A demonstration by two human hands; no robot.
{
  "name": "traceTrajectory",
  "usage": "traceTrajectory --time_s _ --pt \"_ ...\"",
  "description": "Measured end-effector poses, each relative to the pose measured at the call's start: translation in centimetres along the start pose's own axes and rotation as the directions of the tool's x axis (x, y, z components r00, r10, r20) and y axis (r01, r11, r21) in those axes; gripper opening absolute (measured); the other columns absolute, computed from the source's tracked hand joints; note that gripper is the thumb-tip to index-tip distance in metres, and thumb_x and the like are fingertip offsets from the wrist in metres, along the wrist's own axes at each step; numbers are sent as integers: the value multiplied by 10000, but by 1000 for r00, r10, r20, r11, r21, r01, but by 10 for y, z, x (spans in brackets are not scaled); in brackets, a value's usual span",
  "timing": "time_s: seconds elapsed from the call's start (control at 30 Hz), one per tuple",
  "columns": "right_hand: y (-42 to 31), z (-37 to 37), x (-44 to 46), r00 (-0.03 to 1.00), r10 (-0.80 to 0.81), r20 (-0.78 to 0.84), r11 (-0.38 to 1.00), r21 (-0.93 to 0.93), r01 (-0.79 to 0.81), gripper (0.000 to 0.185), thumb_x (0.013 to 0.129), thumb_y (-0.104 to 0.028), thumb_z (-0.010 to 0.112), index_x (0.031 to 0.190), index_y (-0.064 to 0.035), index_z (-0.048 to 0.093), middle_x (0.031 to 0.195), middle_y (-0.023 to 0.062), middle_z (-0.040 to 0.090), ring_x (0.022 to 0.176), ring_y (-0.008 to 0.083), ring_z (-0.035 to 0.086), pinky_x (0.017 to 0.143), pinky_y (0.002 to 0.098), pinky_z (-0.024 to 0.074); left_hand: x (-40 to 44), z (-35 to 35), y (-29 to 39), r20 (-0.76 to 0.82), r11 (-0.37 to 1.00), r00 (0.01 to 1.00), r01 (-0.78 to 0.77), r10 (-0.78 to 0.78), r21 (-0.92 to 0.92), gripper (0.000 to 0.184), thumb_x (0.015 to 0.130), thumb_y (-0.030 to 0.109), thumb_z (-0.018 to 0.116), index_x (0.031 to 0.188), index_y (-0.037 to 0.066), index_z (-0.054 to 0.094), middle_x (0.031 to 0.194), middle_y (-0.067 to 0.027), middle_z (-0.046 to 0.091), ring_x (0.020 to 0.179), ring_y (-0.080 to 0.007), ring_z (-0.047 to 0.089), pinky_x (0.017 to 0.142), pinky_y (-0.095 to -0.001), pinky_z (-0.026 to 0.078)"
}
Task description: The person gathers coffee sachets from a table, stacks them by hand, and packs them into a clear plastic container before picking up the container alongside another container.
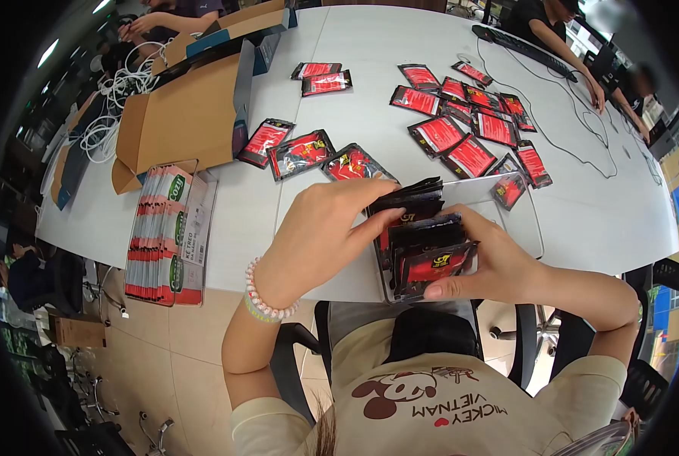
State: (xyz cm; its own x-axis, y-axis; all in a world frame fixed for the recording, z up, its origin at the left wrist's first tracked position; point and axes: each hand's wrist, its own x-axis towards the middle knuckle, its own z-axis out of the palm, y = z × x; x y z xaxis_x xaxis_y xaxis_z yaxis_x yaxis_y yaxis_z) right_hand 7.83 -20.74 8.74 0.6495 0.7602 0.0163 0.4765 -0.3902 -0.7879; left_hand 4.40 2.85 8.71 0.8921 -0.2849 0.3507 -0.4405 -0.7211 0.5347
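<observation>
Pale tiled floor (203,334), white worktop (241,220) with curved edges, seen from the wearer's head. Across it at far left, a person in a dark top (191,9); at far right, another person's forearm (550,38) beside a black keyboard (518,49), thin cable (583,125) trailing over the surface. Near edge, centre: clear container (538,228), black-and-red sachets (437,264) standing in two bunches at its left end, the rest of its length to the right mostly bare. Left hand (343,228), beaded bracelet (256,292) at the wrist, pinches the rear bunch between thumb and fingers. Right hand (488,258) is closed round the front bunch, thumb low on its face, fingers behind. Beyond the container, loose sachets (494,127) lie flat in an overlapping spread; three more (301,154) sit left of these, and a pair (326,82) farther back. Left of the wearer, second clear box (212,220) packed with red-and-white packets (151,235), green labels showing. Behind that, open cardboard box (191,114), then tangled white cables (111,106).
</observation>
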Motion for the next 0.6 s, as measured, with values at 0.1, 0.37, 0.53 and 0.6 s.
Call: traceTrajectory --time_s 0.1,0.37,0.53,0.6 --pt "-17 -15 -1 968 207 142 958 170 -230 761 726 -337 819 1245 50 419 1174 193 518 1023 238 575 844 352 488 -5 12 -8 -223 976 957 -206 185 -75 209 856 89 633 1039 -8 654 996 -166 683 894 -298 672 797 -311 507" --pt "9 -12 -8 942 205 267 913 294 -282 1160 776 -381 763 1407 144 -57 1277 302 467 1179 333 518 953 381 442 -25 49 11 -272 823 961 -198 55 -532 642 923 228 542 1410 -68 248 1459 -253 286 1361 -382 280 1113 -434 206" --pt "-8 -11 9 864 125 488 983 60 -176 1212 832 -548 620 1313 243 -161 1171 402 478 1097 409 551 935 362 443 -21 85 -7 -463 904 869 -327 173 -275 822 912 447 505 1423 -99 161 1491 -304 130 1392 -420 159 1121 -472 151" --pt "-17 -16 15 867 146 476 983 29 -182 1221 826 -566 620 1309 256 -143 1080 393 538 1017 417 594 896 381 465 -17 91 -4 -522 884 834 -370 181 -286 855 905 465 517 1429 -94 140 1495 -303 119 1399 -413 147 1123 -470 147"
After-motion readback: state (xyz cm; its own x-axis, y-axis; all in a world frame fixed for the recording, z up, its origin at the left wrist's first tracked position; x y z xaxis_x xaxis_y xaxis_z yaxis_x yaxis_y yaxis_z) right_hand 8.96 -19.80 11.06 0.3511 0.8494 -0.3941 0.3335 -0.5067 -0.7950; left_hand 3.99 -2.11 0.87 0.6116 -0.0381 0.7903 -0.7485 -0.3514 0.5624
